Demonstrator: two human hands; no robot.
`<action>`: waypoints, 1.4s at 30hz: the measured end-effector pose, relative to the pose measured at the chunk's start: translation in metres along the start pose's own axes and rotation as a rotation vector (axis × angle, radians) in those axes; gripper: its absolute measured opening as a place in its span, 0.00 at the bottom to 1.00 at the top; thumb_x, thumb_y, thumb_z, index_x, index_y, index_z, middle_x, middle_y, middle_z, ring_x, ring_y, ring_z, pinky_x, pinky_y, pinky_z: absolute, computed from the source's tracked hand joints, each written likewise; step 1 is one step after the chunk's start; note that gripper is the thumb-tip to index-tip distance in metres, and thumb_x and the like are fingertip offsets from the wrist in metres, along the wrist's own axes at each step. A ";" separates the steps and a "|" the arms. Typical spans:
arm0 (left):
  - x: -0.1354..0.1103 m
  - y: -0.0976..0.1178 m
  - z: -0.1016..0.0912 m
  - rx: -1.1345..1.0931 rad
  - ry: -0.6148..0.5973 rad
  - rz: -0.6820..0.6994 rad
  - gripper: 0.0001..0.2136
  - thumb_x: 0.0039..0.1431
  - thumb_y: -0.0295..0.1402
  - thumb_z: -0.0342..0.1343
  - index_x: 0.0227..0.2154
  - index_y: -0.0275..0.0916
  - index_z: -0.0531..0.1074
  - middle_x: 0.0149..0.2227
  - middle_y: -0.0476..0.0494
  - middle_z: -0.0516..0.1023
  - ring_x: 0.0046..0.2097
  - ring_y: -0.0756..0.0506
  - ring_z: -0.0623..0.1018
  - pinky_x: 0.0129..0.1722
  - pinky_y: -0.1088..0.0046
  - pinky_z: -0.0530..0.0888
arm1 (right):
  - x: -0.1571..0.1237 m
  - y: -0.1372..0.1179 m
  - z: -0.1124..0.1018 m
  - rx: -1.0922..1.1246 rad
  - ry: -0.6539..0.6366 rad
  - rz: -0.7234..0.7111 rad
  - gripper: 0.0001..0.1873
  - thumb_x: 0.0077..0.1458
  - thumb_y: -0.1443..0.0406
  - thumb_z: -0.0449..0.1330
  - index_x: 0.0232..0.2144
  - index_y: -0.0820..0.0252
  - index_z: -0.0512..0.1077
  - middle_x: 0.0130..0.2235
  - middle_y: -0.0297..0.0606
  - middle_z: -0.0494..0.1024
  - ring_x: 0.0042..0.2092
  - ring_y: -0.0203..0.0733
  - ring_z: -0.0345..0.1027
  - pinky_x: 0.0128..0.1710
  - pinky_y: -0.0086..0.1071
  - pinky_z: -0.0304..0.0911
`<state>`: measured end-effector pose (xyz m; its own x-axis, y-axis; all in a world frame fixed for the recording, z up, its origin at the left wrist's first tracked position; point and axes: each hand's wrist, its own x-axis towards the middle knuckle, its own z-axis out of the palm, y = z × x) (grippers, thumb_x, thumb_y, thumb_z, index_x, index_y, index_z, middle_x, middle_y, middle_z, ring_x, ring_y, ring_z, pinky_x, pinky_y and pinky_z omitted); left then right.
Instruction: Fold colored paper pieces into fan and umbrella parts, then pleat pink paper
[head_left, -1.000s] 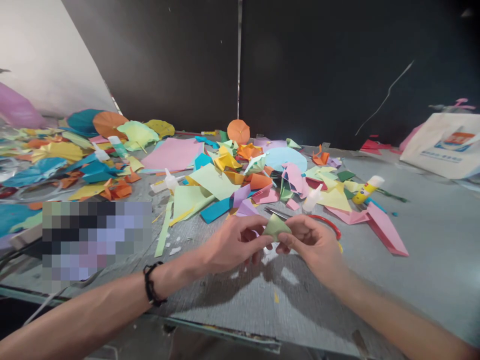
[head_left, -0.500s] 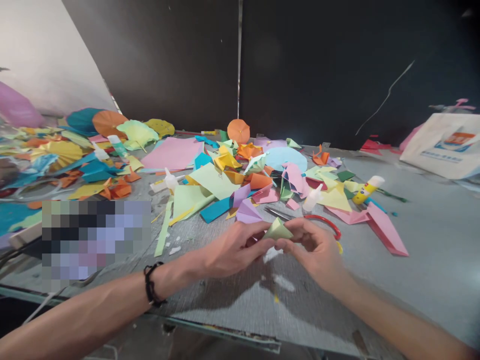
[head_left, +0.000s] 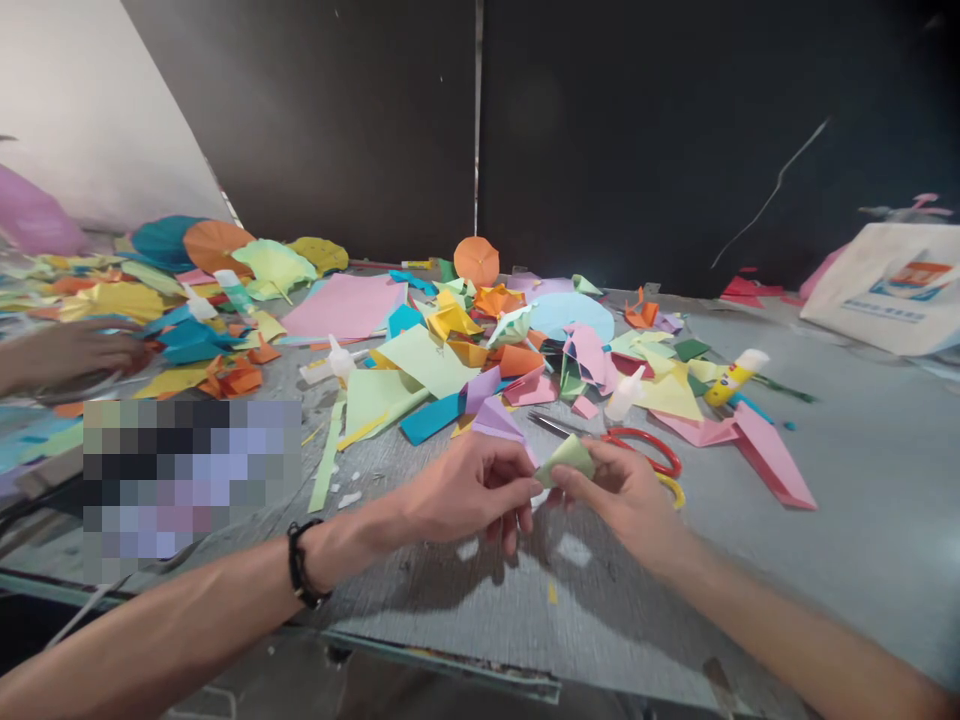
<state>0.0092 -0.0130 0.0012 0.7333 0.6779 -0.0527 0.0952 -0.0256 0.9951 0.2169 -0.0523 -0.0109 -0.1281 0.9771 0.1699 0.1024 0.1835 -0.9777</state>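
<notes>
A small piece of pale green folded paper is pinched between my left hand and my right hand, just above the grey tabletop. Both hands hold it by the fingertips, and its lower part is hidden by my fingers. Just beyond my right hand lie red-handled scissors, with their steel blades pointing left. A lilac paper scrap sits just beyond my left hand.
Heaps of coloured paper cover the table's far half, with paper umbrellas, glue bottles and a yellow glue stick. A co-worker's hand rests among papers at far left. A white printed tote bag stands at right.
The green paper has turned flatter and tilts up to the right. My hands have shifted slightly apart. A co-worker's hand has come into view at the far left.
</notes>
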 end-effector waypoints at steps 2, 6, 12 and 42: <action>-0.001 0.000 0.001 0.000 -0.004 -0.004 0.15 0.65 0.43 0.61 0.31 0.34 0.73 0.25 0.46 0.80 0.20 0.52 0.79 0.17 0.82 0.72 | 0.000 -0.001 0.000 -0.010 -0.030 0.028 0.21 0.55 0.47 0.72 0.29 0.58 0.79 0.24 0.34 0.79 0.25 0.38 0.73 0.25 0.29 0.68; -0.001 0.001 -0.003 -0.073 -0.015 -0.002 0.17 0.64 0.45 0.63 0.31 0.35 0.73 0.26 0.44 0.82 0.22 0.50 0.81 0.19 0.81 0.73 | 0.002 -0.004 -0.004 0.032 -0.052 0.050 0.22 0.56 0.46 0.70 0.29 0.59 0.80 0.24 0.36 0.80 0.27 0.40 0.76 0.28 0.31 0.70; 0.002 0.003 -0.010 -0.124 0.019 0.046 0.17 0.63 0.45 0.64 0.31 0.34 0.74 0.27 0.42 0.82 0.23 0.49 0.81 0.20 0.80 0.75 | 0.004 0.000 -0.009 0.132 -0.078 0.081 0.22 0.60 0.46 0.68 0.32 0.60 0.80 0.27 0.38 0.82 0.30 0.40 0.79 0.29 0.29 0.71; 0.004 -0.003 -0.002 -0.287 0.178 0.194 0.10 0.62 0.37 0.67 0.34 0.33 0.79 0.25 0.47 0.80 0.21 0.52 0.78 0.15 0.84 0.72 | 0.000 -0.007 -0.003 0.189 -0.087 0.044 0.19 0.61 0.53 0.70 0.45 0.58 0.73 0.39 0.39 0.86 0.38 0.43 0.84 0.35 0.29 0.77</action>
<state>0.0099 -0.0088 -0.0020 0.5883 0.7982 0.1293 -0.2447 0.0233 0.9693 0.2193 -0.0533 -0.0039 -0.2134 0.9691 0.1233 -0.0765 0.1092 -0.9911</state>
